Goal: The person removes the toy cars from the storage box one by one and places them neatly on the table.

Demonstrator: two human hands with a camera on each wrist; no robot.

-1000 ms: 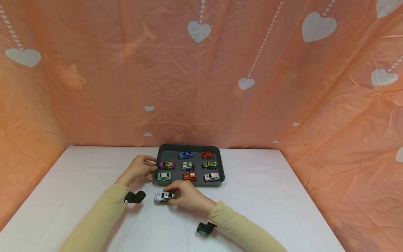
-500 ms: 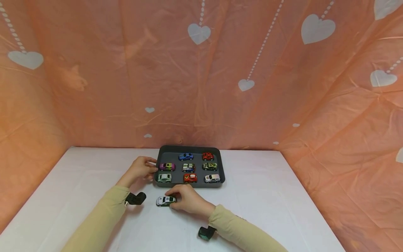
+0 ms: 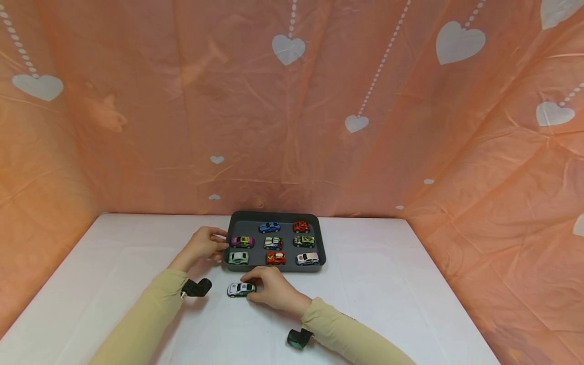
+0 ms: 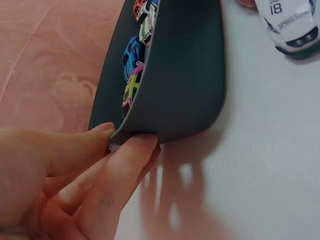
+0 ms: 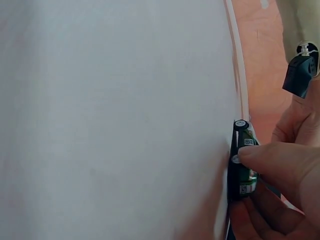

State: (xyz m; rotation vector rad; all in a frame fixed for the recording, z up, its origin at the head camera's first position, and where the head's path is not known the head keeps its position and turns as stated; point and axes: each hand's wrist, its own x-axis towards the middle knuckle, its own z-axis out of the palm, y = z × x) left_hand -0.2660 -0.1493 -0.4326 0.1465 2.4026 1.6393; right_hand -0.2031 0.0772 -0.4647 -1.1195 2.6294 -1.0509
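Right hand [image 3: 276, 290]: we see its thumb and fingers pinching the right end of the white car [image 3: 238, 290].
White car's place: in front of the tray [image 3: 286, 235], toward its left half; on the table [image 3: 388, 304] or just above it, we cannot tell which.
White car's shift: against one second ago, we find it slightly farther right and nearer us, with a wider gap to the tray.
White car's long axis: left to right, roughly parallel to the tray's near rim; the white end points left, the dark green end right.
White car's lettering: we read "18" and "SPEED" on the white end, the next word blurred; the small side labels we cannot make out.
Left hand [image 3: 201, 248]: apart from the right, clamped on the tray's left wall, as it was a second ago.
Tray's near row: mint car [image 3: 238, 258], orange-red car [image 3: 276, 258], pale car [image 3: 307, 259].
Tray's middle row: purple-and-yellow car [image 3: 242, 242], striped car [image 3: 273, 243], camouflage car [image 3: 303, 241].
Tray's far row: blue car [image 3: 269, 227], red car [image 3: 301, 226]; we see all eight keeping their arrangement.
Backdrop [image 3: 319, 167]: orange sheeting printed with white hearts.
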